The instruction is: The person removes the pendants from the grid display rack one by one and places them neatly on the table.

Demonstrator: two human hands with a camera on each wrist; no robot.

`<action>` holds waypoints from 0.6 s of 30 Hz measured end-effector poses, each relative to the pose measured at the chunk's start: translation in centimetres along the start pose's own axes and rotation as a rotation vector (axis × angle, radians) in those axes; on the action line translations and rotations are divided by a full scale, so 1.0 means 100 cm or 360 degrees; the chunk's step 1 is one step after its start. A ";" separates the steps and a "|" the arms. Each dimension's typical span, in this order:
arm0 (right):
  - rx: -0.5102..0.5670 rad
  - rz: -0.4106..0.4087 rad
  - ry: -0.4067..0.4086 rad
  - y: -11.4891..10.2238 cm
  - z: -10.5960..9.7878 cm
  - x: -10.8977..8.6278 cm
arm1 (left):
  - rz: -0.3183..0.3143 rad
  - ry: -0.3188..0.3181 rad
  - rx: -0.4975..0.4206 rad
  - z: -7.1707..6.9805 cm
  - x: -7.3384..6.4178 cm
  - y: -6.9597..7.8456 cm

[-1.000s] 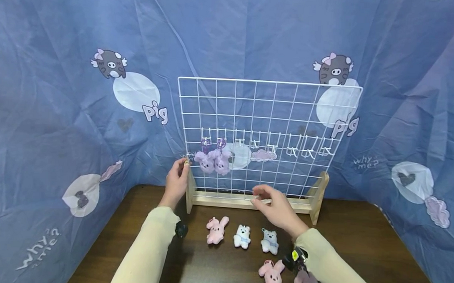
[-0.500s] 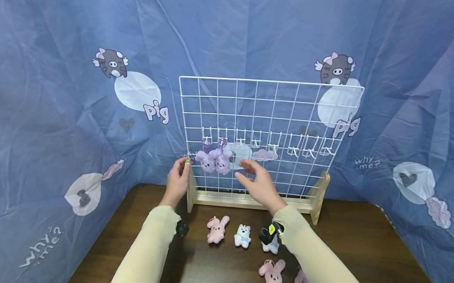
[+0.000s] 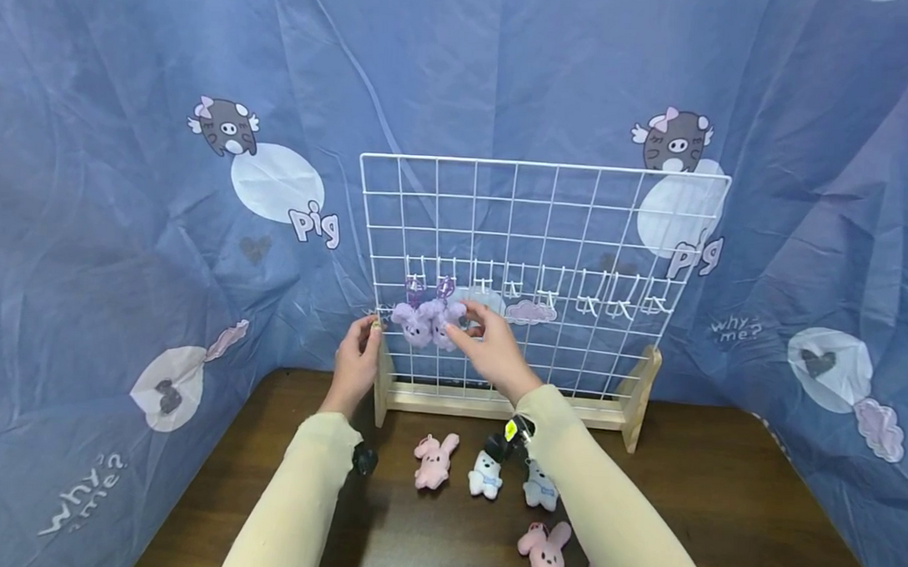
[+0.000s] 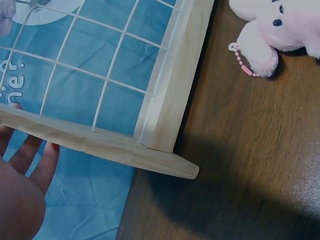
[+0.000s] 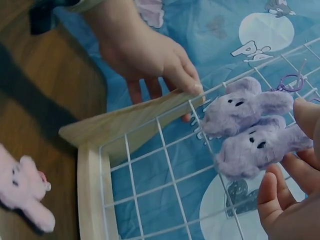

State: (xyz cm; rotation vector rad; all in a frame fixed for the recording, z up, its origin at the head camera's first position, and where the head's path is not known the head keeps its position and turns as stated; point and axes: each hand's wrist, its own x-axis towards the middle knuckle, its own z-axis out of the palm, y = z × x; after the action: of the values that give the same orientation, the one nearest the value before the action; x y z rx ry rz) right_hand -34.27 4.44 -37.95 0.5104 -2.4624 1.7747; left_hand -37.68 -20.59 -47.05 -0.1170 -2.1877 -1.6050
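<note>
Two fluffy purple rabbit keychains, a left one (image 3: 412,326) and a right one (image 3: 441,326), hang side by side by purple rings from hooks on a white wire grid rack (image 3: 532,199). My left hand (image 3: 355,360) holds the rack's left wooden support (image 4: 100,145), thumb in front and fingers round the outer edge. My right hand (image 3: 493,348) is at the right purple rabbit. In the right wrist view its thumb (image 5: 307,117) overlaps the rabbit's ear, while the other fingers stand apart beneath it; whether they press it is unclear.
Several white hooks (image 3: 588,305) line the grid to the right. A pink rabbit (image 3: 433,462), two white bears (image 3: 485,478) with blue bows and another pink rabbit (image 3: 545,555) lie on the brown table (image 3: 229,476). Blue printed cloth (image 3: 566,79) surrounds the table.
My right hand has moved up and left from low in front of the grid to the right purple rabbit. The left hand stays on the wooden support.
</note>
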 end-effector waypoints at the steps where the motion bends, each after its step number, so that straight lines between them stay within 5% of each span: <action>1: 0.0024 0.0004 0.0003 -0.001 0.002 0.002 | 0.0001 0.0001 -0.0004 0.000 0.001 0.000; 8: 0.0203 0.0012 0.0022 -0.003 0.010 0.008 | -0.0007 0.0005 0.0009 -0.001 -0.002 0.003; 18: 0.0199 0.0010 0.0114 -0.008 0.016 0.011 | -0.0010 0.0015 0.0040 0.000 -0.001 0.002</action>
State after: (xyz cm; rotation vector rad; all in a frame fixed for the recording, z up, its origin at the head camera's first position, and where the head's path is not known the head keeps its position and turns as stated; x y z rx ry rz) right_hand -34.80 2.49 -37.49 0.4390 -2.3197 1.9233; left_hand -37.48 -20.50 -46.89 -0.0953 -2.2025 -1.5782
